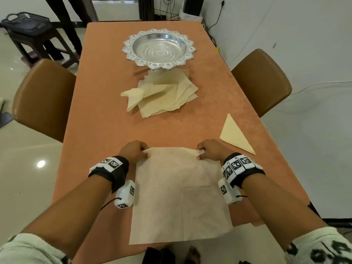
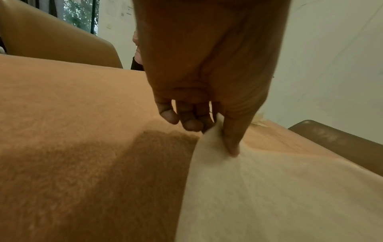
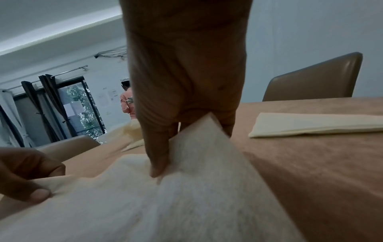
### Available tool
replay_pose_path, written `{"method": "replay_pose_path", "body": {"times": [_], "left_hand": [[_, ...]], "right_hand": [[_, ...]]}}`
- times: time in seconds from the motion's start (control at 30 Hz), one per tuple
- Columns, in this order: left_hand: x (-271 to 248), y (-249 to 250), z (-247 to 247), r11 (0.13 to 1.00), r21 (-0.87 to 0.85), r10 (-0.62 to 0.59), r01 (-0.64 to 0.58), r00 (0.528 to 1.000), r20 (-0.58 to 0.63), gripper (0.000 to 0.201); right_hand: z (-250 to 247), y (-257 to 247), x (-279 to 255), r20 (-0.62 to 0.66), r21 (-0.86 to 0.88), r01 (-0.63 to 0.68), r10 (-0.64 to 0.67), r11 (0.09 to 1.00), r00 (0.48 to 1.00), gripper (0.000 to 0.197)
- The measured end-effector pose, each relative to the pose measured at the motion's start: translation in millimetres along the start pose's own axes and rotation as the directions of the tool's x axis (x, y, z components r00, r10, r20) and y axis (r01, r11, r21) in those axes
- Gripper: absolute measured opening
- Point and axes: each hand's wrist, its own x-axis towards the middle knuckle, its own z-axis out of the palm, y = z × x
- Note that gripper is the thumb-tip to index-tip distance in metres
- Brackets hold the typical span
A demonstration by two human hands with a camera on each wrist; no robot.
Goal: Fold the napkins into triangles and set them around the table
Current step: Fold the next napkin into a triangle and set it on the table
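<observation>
A cream square napkin (image 1: 181, 197) lies spread flat at the near end of the orange table (image 1: 99, 121), its near edge hanging over the table's front. My left hand (image 1: 142, 151) pinches its far left corner between thumb and fingers, and the left wrist view shows the same hand (image 2: 215, 131) with the thumb pressed on the napkin (image 2: 269, 196). My right hand (image 1: 202, 152) pinches the far right corner; in the right wrist view this hand (image 3: 182, 147) lifts that corner of the napkin (image 3: 186, 204) slightly. A folded triangle napkin (image 1: 235, 136) (image 3: 311, 125) lies to the right.
A loose pile of cream napkins (image 1: 163, 94) lies mid-table, in front of an ornate silver bowl (image 1: 159, 48). Brown chairs stand at the left (image 1: 42, 98) and right (image 1: 261, 80) sides. A person's legs (image 1: 62, 25) and a dark stool (image 1: 36, 39) are beyond the far left corner.
</observation>
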Motion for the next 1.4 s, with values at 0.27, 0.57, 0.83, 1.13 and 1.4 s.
{"method": "replay_pose_path", "body": {"times": [0.27, 0.57, 0.83, 1.13, 1.4], "left_hand": [[-3, -1, -35, 0.998, -0.017, 0.059, -0.062, 0.991, -0.12, 0.019], [10, 1, -84, 0.99, -0.108, 0.062, -0.089, 0.97, -0.234, 0.025], [14, 2, -112, 0.961, -0.133, 0.142, -0.242, 0.846, -0.515, 0.012], [-94, -8, -64, 0.814, 0.406, 0.579, -0.415, 0.532, -0.618, 0.029], [-143, -55, 50, 0.685, 0.618, 0.701, -0.386, 0.581, -0.414, 0.06]], "right_hand": [[-31, -7, 11, -0.161, 0.094, -0.008, 0.023, 0.996, 0.987, 0.024], [-76, -24, 42, -0.253, 0.03, 0.04, -0.031, 0.999, 0.967, 0.021], [-103, -47, 38, -0.682, -0.017, 0.067, -0.06, 0.998, 0.729, 0.012], [-25, -26, -64, -0.73, -0.521, 0.257, -0.581, 0.814, 0.359, 0.018], [78, 29, -106, -0.507, -0.555, 0.406, -0.682, 0.726, 0.527, 0.021]]}}
